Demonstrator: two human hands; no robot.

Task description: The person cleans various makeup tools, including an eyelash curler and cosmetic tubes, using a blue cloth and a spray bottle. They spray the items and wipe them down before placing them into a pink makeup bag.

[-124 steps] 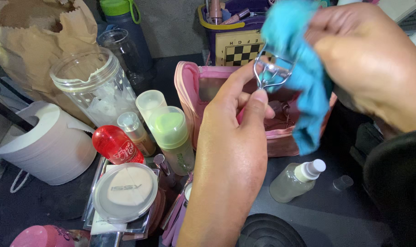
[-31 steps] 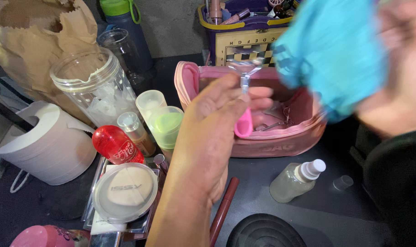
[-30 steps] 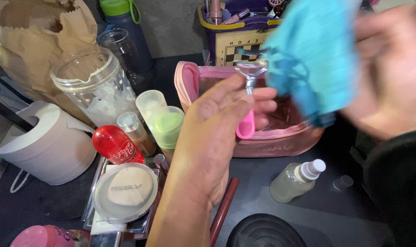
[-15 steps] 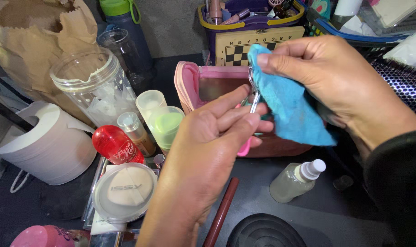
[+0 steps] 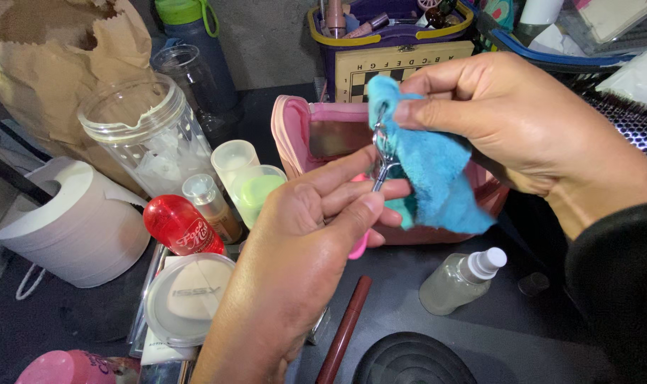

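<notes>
My left hand (image 5: 302, 242) grips a metal eyelash curler (image 5: 380, 160) with a pink handle, held upright above the table. My right hand (image 5: 522, 121) pinches a blue cloth (image 5: 434, 171) around the curler's metal head, so the top of the curler is mostly wrapped and hidden. Both hands hover in front of an open pink cosmetic pouch (image 5: 295, 131).
Left of the hands stand a green-capped bottle (image 5: 256, 192), a red bottle (image 5: 181, 224), a clear jar (image 5: 149, 131), a white paper roll (image 5: 71, 220) and a round compact (image 5: 188, 299). A brown pencil (image 5: 346, 327) and a small spray bottle (image 5: 458, 281) lie near the front. A chessboard box (image 5: 380, 64) stands behind.
The right hand brought the blue cloth down from the upper right onto the curler's head and closed around it. The left hand shifted slightly left and lower with the curler.
</notes>
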